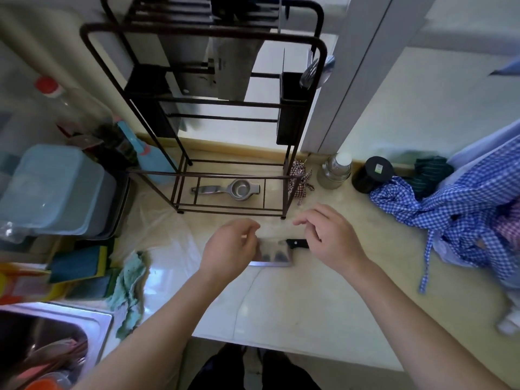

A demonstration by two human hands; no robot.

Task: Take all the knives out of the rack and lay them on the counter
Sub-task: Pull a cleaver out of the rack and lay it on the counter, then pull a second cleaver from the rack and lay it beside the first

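1. Looking down through the head view, a cleaver [274,253] lies flat on the counter [295,305] just in front of the rack [202,108], black handle pointing right.
2. The left hand [229,247] hangs over the blade's left end, fingers curled loosely; whether they touch the steel cannot be told.
3. The right hand [327,237] hovers over the handle, fingers spread and holding nothing.
4. More broad blades [222,68] hang in the rack's upper slots, handles up among the top bars.
5. Judged by their look, these are heavy, stiff and slick-sided with sharp edges: each is best taken by its handle and drawn straight up, well away from the edge.
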